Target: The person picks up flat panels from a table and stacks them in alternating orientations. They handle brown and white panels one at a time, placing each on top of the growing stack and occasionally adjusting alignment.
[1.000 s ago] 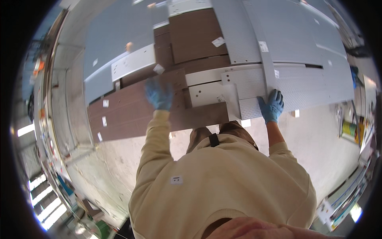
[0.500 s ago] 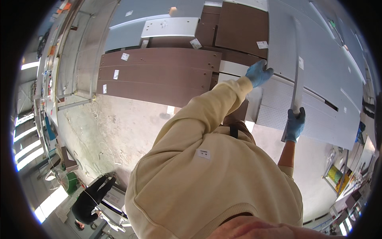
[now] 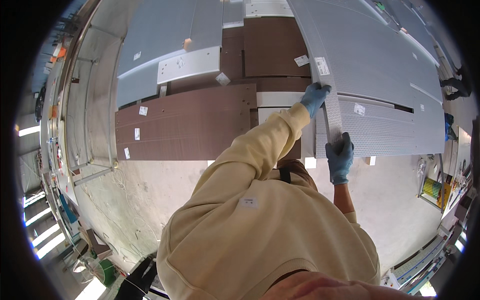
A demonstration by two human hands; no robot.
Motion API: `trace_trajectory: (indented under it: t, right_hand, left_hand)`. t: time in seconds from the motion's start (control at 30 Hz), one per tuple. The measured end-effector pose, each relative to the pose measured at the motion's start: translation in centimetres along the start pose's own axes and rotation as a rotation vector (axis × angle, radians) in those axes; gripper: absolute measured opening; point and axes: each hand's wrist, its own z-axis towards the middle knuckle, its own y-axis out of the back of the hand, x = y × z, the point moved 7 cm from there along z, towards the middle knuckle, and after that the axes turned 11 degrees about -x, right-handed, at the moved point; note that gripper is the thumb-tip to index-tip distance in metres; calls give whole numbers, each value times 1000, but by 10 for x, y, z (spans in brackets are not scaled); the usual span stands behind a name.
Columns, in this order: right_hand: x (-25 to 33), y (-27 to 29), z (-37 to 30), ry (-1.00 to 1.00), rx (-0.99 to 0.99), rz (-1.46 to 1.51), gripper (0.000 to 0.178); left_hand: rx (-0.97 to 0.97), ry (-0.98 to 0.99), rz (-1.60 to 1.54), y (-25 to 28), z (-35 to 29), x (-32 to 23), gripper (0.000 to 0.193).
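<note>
A long grey metal profile (image 3: 331, 112) with a finely patterned surface runs away from me across the stacked panels, a white label on its upper face. My right hand (image 3: 340, 159), in a blue glove, is closed on its near end, thumb and fingers on either side. Further along, my left hand (image 3: 315, 99), gloved too, grips its left edge; part of those fingers is hidden. Beside the profile lies a grey patterned panel (image 3: 385, 132) with a label. To the left are brown panels, the nearest one (image 3: 185, 125) bearing several labels and small holes.
A white drilled piece (image 3: 190, 65) lies on the brown and grey panels at the far left. A metal frame rack (image 3: 95, 172) stands left of the stack. Cables lie on the floor. A person in dark clothes (image 3: 137, 280) is at the lower left, another person (image 3: 456, 86) at far right.
The profile has shifted left, from over the grey panels to their left edge. My right hand moved left with it, and my left hand now meets the profile after being apart from it.
</note>
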Motion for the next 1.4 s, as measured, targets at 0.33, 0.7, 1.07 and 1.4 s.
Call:
trace_trajectory:
  t: [0.33, 0.7, 1.07, 1.4]
  right_hand:
    - [-19, 10, -5, -55, 126, -182, 87]
    - [-74, -1, 52, -112, -41, -248, 79]
    - [-78, -12, 49, -150, -117, -259, 80]
    - [-28, -39, 14, -143, -79, -208, 82]
  left_hand:
    - [-10, 28, 76, -29, 26, 65, 35]
    - [104, -159, 322, -46, -23, 73, 44]
    - [311, 134, 337, 61, -157, 105, 37]
    - [332, 74, 201, 96, -174, 98, 45]
